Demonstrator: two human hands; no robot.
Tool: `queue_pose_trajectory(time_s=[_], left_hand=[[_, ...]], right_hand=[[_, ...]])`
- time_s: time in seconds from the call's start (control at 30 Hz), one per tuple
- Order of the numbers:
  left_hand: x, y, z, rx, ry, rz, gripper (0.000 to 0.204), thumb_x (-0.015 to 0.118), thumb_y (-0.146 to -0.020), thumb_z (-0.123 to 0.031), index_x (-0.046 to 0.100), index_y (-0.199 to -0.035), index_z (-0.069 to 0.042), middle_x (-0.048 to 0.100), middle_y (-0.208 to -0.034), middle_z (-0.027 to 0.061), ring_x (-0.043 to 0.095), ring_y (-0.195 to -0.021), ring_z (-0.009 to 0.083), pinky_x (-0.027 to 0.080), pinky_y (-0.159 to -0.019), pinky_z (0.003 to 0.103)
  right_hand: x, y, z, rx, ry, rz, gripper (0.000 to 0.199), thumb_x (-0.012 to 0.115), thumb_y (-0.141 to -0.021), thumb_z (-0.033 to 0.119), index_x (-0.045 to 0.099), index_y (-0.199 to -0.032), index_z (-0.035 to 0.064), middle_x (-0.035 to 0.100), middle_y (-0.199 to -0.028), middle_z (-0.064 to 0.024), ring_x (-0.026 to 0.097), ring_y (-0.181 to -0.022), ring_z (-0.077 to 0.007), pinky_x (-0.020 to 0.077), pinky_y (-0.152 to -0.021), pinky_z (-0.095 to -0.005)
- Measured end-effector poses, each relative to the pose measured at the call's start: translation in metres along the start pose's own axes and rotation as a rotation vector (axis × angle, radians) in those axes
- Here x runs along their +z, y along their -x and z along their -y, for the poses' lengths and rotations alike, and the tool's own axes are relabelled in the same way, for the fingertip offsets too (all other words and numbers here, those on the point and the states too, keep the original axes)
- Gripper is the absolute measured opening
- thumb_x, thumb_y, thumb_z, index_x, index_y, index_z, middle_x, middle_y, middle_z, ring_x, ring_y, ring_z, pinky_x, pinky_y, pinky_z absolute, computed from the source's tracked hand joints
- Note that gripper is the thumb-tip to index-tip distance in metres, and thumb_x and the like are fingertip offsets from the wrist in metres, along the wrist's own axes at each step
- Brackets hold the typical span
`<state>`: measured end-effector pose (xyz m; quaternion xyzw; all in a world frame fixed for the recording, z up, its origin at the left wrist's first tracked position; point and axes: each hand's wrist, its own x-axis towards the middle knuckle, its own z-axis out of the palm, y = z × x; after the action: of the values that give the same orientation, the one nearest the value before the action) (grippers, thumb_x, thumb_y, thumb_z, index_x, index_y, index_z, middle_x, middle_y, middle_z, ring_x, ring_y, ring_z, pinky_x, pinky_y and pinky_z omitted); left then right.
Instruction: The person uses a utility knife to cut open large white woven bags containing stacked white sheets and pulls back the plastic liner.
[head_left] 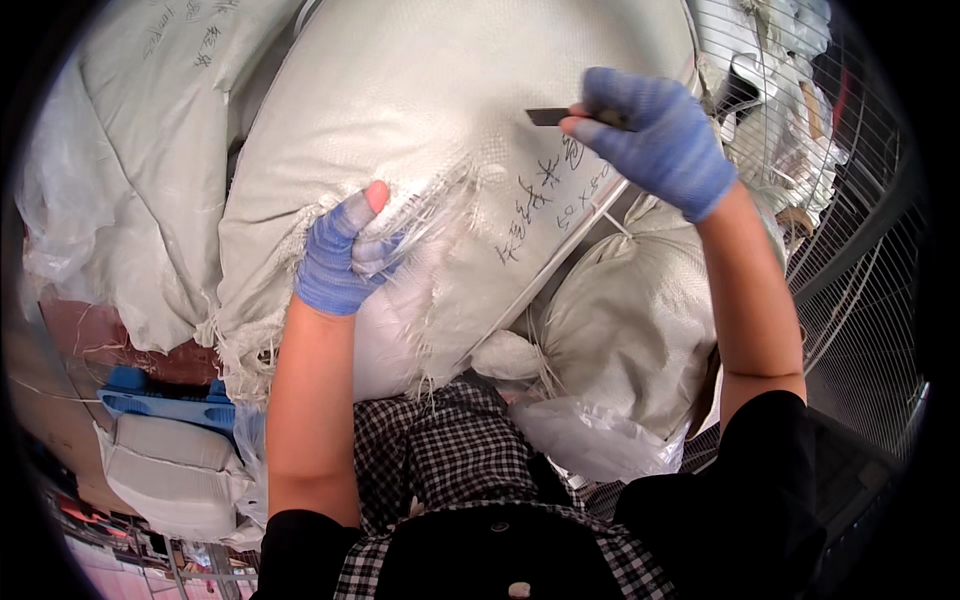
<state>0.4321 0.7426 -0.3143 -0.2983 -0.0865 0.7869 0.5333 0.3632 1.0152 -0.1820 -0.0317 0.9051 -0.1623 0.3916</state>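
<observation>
A large white woven sack (400, 90) with handwriting on its side fills the middle, torn open with frayed strands around the tear. My left hand (345, 255), in a blue fingerless-tipped glove, is closed on the frayed edge of the sack, thumb up. Inside the tear a pale, smooth inner layer (385, 345) shows. Above the sack's right side, my right hand (655, 135), in a matching glove, grips a utility knife (548, 117). Its dark blade points left, apart from the tear.
Another white sack (130, 170) stands at left. A tied sack (640, 310) and clear plastic (600, 440) lie at right. Wire mesh (850, 250) bounds the right side. At lower left are a blue plastic pallet (165, 405) and a white bundle (170, 465).
</observation>
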Motion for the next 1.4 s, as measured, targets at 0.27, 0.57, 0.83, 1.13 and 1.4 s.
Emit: queue_pose_trajectory(time_s=[0.27,0.57,0.83,1.13,1.4], left_hand=[[0.004,0.004,0.004,0.056,-0.088,-0.129,0.050,0.058,-0.085,-0.029,0.051,-0.110,0.013,0.062,-0.097,0.0183,0.059,-0.084,0.0204,0.049,-0.074,0.028],[0.014,-0.001,0.007,0.079,-0.031,-0.191,0.061,0.055,-0.086,-0.032,0.038,-0.120,0.016,0.063,-0.091,0.0186,0.052,-0.052,0.0097,0.043,-0.045,0.019],[-0.004,0.002,0.005,0.100,-0.052,-0.173,0.059,0.053,-0.087,-0.031,0.037,-0.123,0.014,0.062,-0.093,0.0205,0.054,-0.047,0.0088,0.046,-0.043,0.020],[0.015,-0.004,0.003,0.081,0.076,-0.123,0.056,0.054,-0.086,-0.033,0.044,-0.119,0.011,0.060,-0.103,0.0220,0.062,-0.068,0.0170,0.052,-0.060,0.026],[0.088,-0.008,0.020,0.456,-0.862,-0.829,0.035,0.066,-0.080,-0.030,0.059,-0.098,-0.001,0.062,-0.088,0.0082,0.061,-0.075,0.0154,0.052,-0.062,0.026]], right_hand=[[0.024,-0.006,0.041,-0.096,-0.088,0.239,0.030,0.061,-0.078,0.036,0.059,-0.083,0.0062,0.062,-0.073,-0.0119,0.061,-0.072,-0.0275,0.0480,-0.066,-0.0349],[-0.025,0.010,-0.036,0.029,-0.415,-0.084,0.016,0.069,-0.078,0.017,0.060,-0.081,0.0045,0.058,-0.063,-0.0020,0.050,-0.060,-0.0058,0.0461,-0.058,-0.0244],[0.019,-0.016,0.016,-0.031,-0.223,0.206,0.027,0.061,-0.076,0.035,0.058,-0.080,0.0081,0.062,-0.074,-0.0129,0.059,-0.072,-0.0305,0.0457,-0.068,-0.0379],[-0.017,0.011,-0.025,-0.107,-0.475,-0.018,0.015,0.069,-0.078,0.016,0.060,-0.077,0.0045,0.049,-0.059,0.0036,0.045,-0.055,-0.0044,0.0372,-0.049,-0.0201],[0.014,0.049,-0.002,0.113,-0.602,0.029,0.026,0.069,-0.075,0.027,0.056,-0.078,0.0053,0.059,-0.068,-0.0061,0.054,-0.063,-0.0139,0.0447,-0.060,-0.0285]])
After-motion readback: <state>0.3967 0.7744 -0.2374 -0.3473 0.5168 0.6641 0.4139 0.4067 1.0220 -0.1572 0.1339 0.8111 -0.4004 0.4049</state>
